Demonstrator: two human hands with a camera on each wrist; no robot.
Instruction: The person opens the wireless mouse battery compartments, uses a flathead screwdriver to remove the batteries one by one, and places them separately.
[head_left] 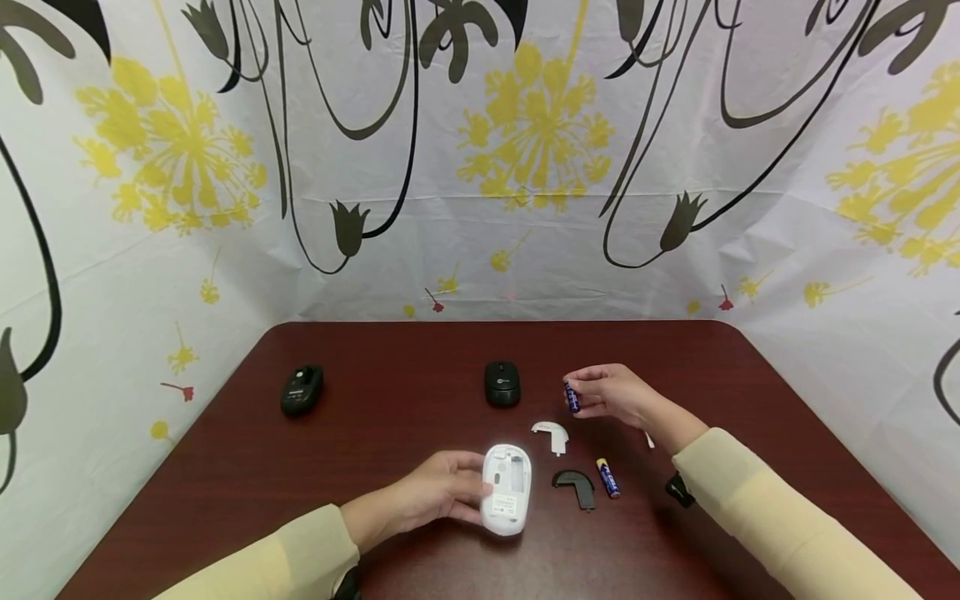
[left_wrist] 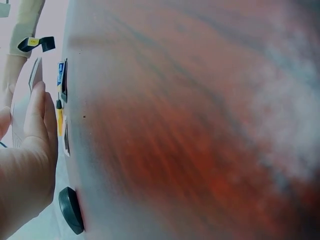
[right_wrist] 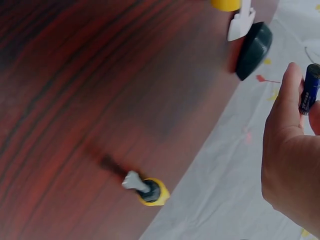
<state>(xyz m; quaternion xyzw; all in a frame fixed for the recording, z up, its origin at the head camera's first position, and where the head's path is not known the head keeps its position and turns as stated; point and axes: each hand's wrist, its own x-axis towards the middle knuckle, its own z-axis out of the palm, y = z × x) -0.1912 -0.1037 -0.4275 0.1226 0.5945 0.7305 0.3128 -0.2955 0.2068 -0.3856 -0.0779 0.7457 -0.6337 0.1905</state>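
In the head view my left hand grips a white computer mouse by its left side. Its underside faces up, with the long battery slot uncovered and a label below. To the right and farther back, my right hand pinches a dark blue battery between thumb and fingers, above the table. A white battery cover lies between the two hands. Nearer to me are a dark grey cover and a blue battery with a yellow end. The right wrist view shows the pinched battery upright.
Two black mice stand farther back, one at the left and one at the middle. Under my right forearm a small white piece shows partly. A patterned cloth hangs behind the brown table.
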